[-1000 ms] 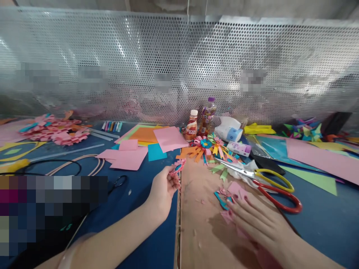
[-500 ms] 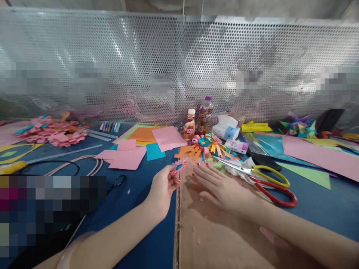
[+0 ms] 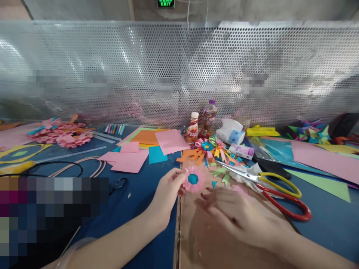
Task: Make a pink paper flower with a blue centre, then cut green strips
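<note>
Between the thumb and fingers of my left hand (image 3: 171, 190) is a round pink paper flower (image 3: 199, 180) with a blue centre, its face turned toward me. My right hand (image 3: 234, 213) hovers over the brown board (image 3: 207, 246), just right of the flower and apart from it. Motion smears its fingers, so whether they are spread or closed is unclear. Beyond the hands lie finished paper flowers with ribbon strips (image 3: 207, 146). Large scissors (image 3: 258, 177) with one yellow and one red handle rest to the right, on crumpled white tissue.
Pink paper sheets (image 3: 131, 160) and a blue square (image 3: 157, 154) lie at left centre. Two bottles, one a coffee drink (image 3: 192, 129), stand by the perforated metal screen (image 3: 140, 74). A pile of pink paper flowers (image 3: 73, 136) sits far left, near a yellow-handled glue gun (image 3: 18, 168).
My left hand has turned the flower from edge-on to face-on and shifted slightly right. My right hand has lifted and its flat, stretched fingers have bent. The view has tilted up slightly.
</note>
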Demonstrator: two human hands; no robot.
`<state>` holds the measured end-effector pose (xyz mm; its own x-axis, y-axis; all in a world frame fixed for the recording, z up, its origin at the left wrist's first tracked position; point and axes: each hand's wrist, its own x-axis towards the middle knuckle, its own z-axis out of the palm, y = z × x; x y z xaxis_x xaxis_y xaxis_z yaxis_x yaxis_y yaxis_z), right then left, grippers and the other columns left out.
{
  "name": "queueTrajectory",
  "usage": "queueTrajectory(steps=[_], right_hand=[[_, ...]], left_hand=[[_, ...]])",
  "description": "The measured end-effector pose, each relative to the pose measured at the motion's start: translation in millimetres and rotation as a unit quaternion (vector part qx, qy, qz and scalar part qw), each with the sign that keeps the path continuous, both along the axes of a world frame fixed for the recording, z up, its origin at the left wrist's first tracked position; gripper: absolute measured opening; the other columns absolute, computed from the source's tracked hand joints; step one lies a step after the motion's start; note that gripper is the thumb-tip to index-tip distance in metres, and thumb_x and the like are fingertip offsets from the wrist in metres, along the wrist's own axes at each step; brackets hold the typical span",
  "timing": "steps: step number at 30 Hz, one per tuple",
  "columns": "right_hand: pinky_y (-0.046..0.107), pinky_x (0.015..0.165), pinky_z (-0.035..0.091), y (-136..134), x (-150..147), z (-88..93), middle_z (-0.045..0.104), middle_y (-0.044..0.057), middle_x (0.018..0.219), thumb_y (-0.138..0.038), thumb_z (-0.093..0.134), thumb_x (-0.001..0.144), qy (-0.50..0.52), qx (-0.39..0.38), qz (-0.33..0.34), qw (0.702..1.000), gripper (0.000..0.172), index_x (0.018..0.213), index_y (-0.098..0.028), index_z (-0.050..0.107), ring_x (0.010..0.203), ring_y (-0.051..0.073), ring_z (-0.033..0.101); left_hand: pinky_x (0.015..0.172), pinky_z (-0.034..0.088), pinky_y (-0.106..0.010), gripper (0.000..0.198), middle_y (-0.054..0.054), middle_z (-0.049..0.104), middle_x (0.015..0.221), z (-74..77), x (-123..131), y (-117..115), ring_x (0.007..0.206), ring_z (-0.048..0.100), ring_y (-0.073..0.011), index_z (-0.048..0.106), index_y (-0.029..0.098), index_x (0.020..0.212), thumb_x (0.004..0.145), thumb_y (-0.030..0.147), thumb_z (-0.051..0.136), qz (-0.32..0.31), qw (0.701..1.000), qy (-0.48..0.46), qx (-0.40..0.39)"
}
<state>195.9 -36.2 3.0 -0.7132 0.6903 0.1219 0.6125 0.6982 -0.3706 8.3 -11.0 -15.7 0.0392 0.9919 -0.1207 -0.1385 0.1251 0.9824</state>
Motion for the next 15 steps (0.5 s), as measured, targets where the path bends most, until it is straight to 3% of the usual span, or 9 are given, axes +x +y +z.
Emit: queueTrajectory(steps=[2, 4, 7, 11, 15], right_hand=[[0.031, 0.071, 0.05, 1, 0, 6.5, 0.063, 0.004, 0.071, -0.036, 0.031, 0.092, 0.064, -0.082, -0.143, 0.984, 0.035, 0.075, -0.018, 0.056, 0.068, 0.015, 0.061], [0.026, 0.062, 0.049, 0, -2, 15.1, 0.062, 0.002, 0.074, -0.042, 0.032, 0.091, 0.15, -0.171, -0.212, 0.95, 0.03, 0.09, -0.02, 0.053, 0.063, 0.013, 0.058], [0.02, 0.054, 0.047, -4, -9, 28.7, 0.061, -0.001, 0.07, -0.038, 0.041, 0.088, 0.197, -0.249, -0.234, 0.919, 0.031, 0.115, -0.024, 0.045, 0.062, 0.013, 0.058], [0.016, 0.038, 0.037, -6, -17, 30.1, 0.047, -0.006, 0.05, -0.042, 0.047, 0.086, 0.13, -0.347, -0.288, 0.883, 0.024, 0.091, -0.019, 0.052, 0.044, 0.008, 0.046], [0.013, 0.031, 0.029, -5, -13, 12.8, 0.049, -0.007, 0.052, -0.047, 0.043, 0.086, 0.191, -0.392, -0.245, 0.866, 0.029, 0.084, -0.019, 0.05, 0.037, 0.005, 0.041]], left_hand=[[0.054, 0.036, -0.02, 0.023, 0.002, 0.051, 0.063, 5.4, 1, -3, 0.058, 0.045, -0.0103, 0.056, 0.018, 0.067, 0.076, 0.039, 0.059, -0.026, 0.998, 0.046, 0.034], [0.057, 0.037, -0.021, 0.023, 0.001, 0.054, 0.064, 9.6, 2, -7, 0.06, 0.046, -0.0112, 0.06, 0.018, 0.069, 0.076, 0.039, 0.059, -0.046, 0.993, 0.084, 0.072], [0.06, 0.037, -0.021, 0.023, 0.0, 0.057, 0.065, 12.6, 3, -11, 0.063, 0.049, -0.0125, 0.062, 0.018, 0.068, 0.077, 0.039, 0.059, -0.062, 0.983, 0.136, 0.109], [0.059, 0.037, -0.022, 0.024, 0.0, 0.059, 0.064, 12.7, 4, -16, 0.062, 0.05, -0.0133, 0.063, 0.018, 0.068, 0.077, 0.039, 0.058, -0.076, 0.975, 0.182, 0.103], [0.06, 0.038, -0.022, 0.023, -0.001, 0.061, 0.067, 11.8, 5, -16, 0.063, 0.051, -0.0137, 0.064, 0.018, 0.07, 0.077, 0.039, 0.058, -0.081, 0.976, 0.181, 0.092]])
